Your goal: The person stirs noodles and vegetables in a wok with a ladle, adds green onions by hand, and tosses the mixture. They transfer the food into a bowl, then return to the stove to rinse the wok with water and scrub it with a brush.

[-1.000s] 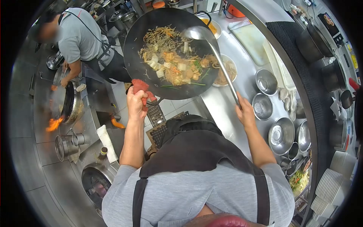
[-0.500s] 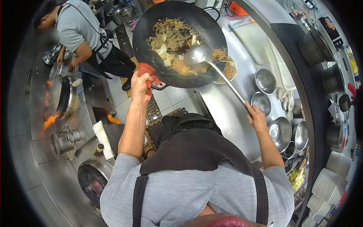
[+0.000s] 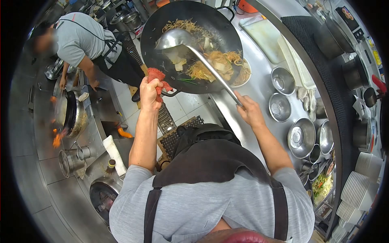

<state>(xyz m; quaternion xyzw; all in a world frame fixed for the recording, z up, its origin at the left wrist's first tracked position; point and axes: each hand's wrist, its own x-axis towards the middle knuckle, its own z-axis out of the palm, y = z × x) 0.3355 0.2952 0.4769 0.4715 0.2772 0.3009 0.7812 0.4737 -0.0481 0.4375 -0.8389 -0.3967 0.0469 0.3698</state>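
Observation:
My left hand (image 3: 150, 94) is closed around a red cloth (image 3: 156, 77) at the near handle of a large dark wok (image 3: 162, 24). Fried noodles (image 3: 216, 67) with pale chunks and some green strands lie inside the wok, partly over its right side. In my right hand (image 3: 250, 110) is the long handle of a steel ladle (image 3: 173, 39), whose bowl hangs over the left part of the noodles. A white bowl (image 3: 246, 77) with noodles in it sits beneath the wok's right rim, partly hidden by it.
On the steel counter (image 3: 247, 139) at right are several metal bowls (image 3: 302, 137), a cutting board (image 3: 264, 38) and a white cloth (image 3: 308, 103). Stacked white dishes (image 3: 354, 202) stand far right. At left, a co-worker (image 3: 85, 38) bends by another wok (image 3: 73, 113) with flames.
My right hand has moved left, carrying the ladle bowl toward the wok's left side. More noodles now lie at the wok's right, near the white bowl. The co-worker has shifted slightly.

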